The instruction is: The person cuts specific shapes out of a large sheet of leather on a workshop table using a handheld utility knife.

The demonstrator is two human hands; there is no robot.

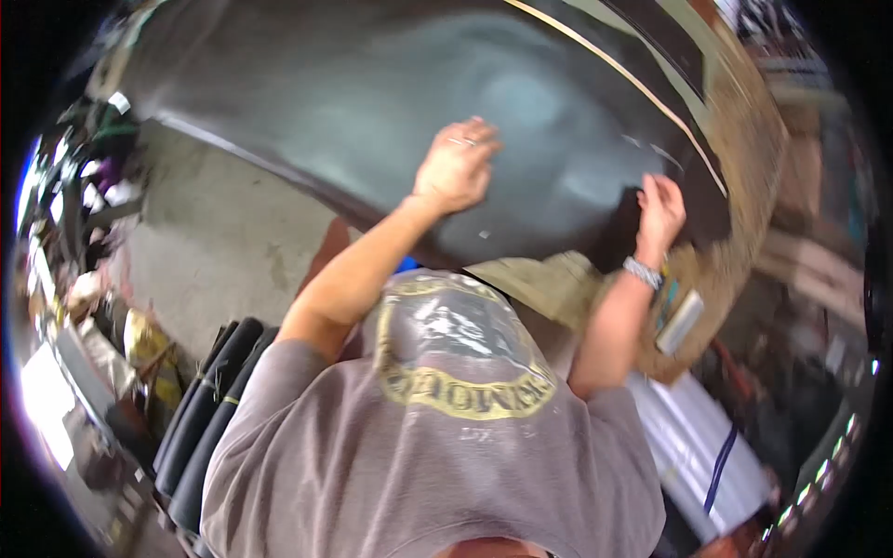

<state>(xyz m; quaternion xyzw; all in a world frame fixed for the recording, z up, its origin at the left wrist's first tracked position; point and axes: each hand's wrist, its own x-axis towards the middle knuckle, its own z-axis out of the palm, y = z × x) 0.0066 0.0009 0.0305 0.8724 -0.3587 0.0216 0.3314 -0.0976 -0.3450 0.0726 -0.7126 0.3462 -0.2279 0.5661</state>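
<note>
Where glossy dark sheeting [326,102] spreads, the hands [456,169] [659,219] are apart, their grip unclear.

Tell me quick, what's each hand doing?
Left hand: partly open, fingers bent, over the dark sheet; nothing visible in it.
Right hand: fingers curled; too blurred to tell whether it holds anything.

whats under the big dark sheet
A brown tabletop shows past the right side of the dark sheet, and a pale crumpled sheet at its near edge. The rest underneath is covered, so I can't tell what else is there.
</note>
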